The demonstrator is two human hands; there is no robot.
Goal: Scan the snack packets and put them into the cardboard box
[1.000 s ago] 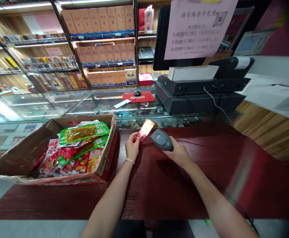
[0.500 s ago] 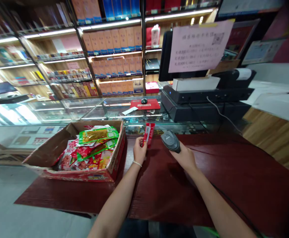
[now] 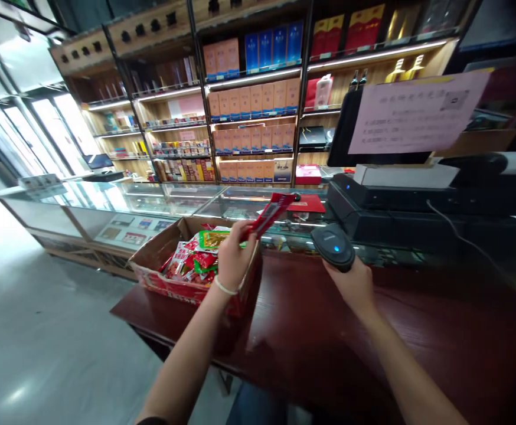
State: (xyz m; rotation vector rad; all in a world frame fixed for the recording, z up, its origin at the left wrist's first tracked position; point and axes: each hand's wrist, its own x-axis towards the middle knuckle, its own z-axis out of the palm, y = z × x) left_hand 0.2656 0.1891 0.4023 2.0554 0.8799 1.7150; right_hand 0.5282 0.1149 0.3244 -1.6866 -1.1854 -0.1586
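A narrow red snack packet (image 3: 272,212) is pinched in my left hand (image 3: 235,251), which is raised in front of the right side of a cardboard box (image 3: 156,280). That box holds a heap of red and green snack packets (image 3: 196,257) and is partly hidden by my left hand. My right hand (image 3: 354,286) grips a dark barcode scanner (image 3: 334,247) above the brown table, with a blue light lit on its top. The scanner and the red packet are apart.
Beneath my arms lies the dark red-brown table (image 3: 302,330). Past it runs a glass display counter (image 3: 173,198), with a monitor bearing a pink paper sign (image 3: 408,118) and a black cash drawer (image 3: 373,206) at right. Shelves of boxed goods (image 3: 253,100) line the back.
My view has turned up and to the left. My left hand has lifted the red packet toward the box and tilted it. A blue light now shows on the scanner, still in my right hand.
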